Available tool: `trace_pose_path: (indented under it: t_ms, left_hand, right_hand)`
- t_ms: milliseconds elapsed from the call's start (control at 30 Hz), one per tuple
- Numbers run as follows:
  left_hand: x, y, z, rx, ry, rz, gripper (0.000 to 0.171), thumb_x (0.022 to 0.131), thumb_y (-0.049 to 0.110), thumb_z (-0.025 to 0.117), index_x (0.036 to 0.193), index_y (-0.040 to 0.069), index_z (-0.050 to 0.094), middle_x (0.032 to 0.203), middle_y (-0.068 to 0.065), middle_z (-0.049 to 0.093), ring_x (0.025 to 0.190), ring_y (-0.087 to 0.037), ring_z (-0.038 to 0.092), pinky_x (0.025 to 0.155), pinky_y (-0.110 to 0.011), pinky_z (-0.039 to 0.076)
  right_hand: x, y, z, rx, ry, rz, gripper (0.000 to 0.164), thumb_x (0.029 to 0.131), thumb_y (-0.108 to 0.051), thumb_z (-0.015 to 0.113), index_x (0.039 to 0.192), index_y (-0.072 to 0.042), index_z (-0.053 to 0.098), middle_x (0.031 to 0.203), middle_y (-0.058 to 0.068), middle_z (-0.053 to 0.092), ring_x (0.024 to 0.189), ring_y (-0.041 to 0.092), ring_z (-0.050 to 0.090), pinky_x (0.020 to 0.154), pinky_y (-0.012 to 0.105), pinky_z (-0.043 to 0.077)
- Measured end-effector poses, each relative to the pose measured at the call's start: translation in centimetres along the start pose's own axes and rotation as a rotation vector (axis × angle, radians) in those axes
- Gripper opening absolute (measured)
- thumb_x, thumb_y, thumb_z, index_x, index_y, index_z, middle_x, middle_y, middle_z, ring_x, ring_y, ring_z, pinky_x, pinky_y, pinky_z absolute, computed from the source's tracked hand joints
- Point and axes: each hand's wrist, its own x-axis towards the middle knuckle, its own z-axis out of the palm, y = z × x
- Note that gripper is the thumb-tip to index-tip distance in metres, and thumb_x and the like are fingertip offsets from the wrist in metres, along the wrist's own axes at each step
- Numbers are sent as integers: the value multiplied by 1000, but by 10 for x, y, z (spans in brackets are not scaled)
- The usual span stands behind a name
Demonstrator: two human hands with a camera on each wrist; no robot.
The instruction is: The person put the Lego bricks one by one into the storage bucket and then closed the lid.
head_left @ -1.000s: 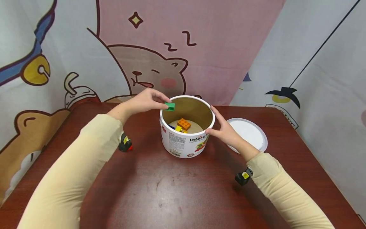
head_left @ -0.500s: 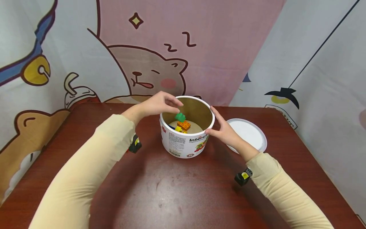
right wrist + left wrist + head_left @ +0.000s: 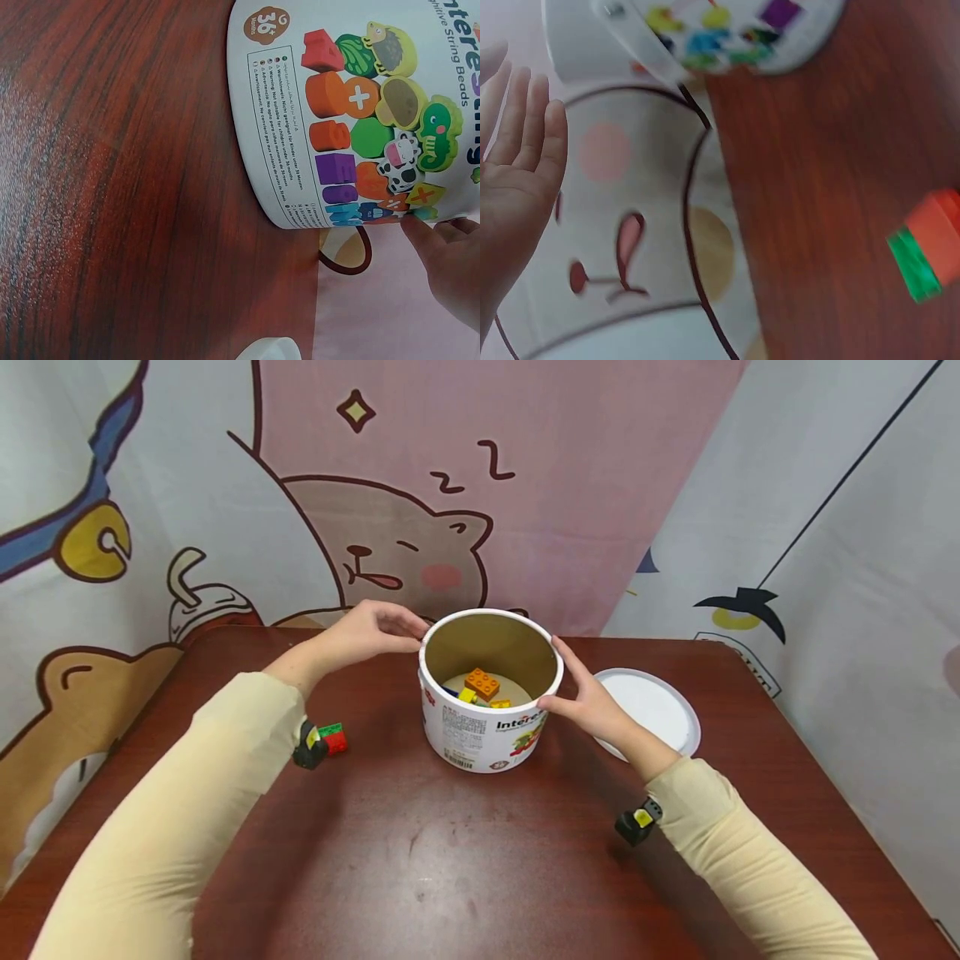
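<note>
A white printed bucket (image 3: 480,735) stands upright on the table with its mouth uncovered. Inside it lie an orange brick (image 3: 482,683), yellow pieces (image 3: 467,696) and a sliver of blue; the front wall hides part of the contents. My left hand (image 3: 367,633) is just left of the rim and holds nothing; its extended fingers show in the left wrist view. On the bucket's right side, my right hand (image 3: 588,706) grips the rim, thumb toward the front and fingers farther back. Below my left wrist, a green brick (image 3: 330,729) sits against a red brick (image 3: 336,743).
A round white lid (image 3: 651,710) lies on the dark red-brown table (image 3: 465,860) behind my right forearm. Cartoon-printed curtains (image 3: 570,485) hang along the table's back and sides. A small camera is strapped to each wrist.
My left hand carried a green brick over the bucket, let it go inside, and drew back left. A yellow piece in the bucket shifted. The right hand stayed at the rim.
</note>
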Motion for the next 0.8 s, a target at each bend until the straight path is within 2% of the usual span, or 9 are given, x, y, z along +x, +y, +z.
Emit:
trace_pose_path:
  t_ms: [167, 367, 600, 800]
  left_hand:
    - [-21, -29, -14, 26, 28, -68, 30, 85, 16, 68, 113, 6, 65, 110, -9, 67, 103, -16, 61, 90, -34, 47]
    - [-48, -61, -24, 84, 10, -139, 34, 87, 23, 65, 117, 7, 63, 114, -12, 66, 103, -16, 59, 89, -33, 45]
    - [-73, -98, -25, 91, 23, -182, 35, 87, 19, 65, 117, 2, 62, 116, -19, 63, 93, -1, 58, 83, -23, 46]
    - [-90, -124, -22, 84, 40, -214, 37, 87, 19, 65, 118, -1, 61, 115, -19, 63, 90, -2, 57, 80, -20, 46]
  right_hand:
    - [-1, 1, 1, -1, 2, 2, 110, 68, -60, 70, 151, -14, 13, 156, 15, 16, 142, 36, 18, 112, 57, 15]
    - [-2, 2, 2, 0, 1, 1, 109, 69, -60, 70, 151, -14, 14, 156, 15, 16, 142, 36, 18, 112, 58, 15]
    - [-2, 2, 3, 7, 4, -8, 110, 68, -60, 70, 151, -14, 14, 156, 15, 16, 142, 36, 18, 113, 58, 14]
    - [-1, 1, 2, -1, 2, -11, 110, 69, -61, 69, 151, -14, 13, 156, 14, 16, 142, 36, 18, 112, 58, 14]
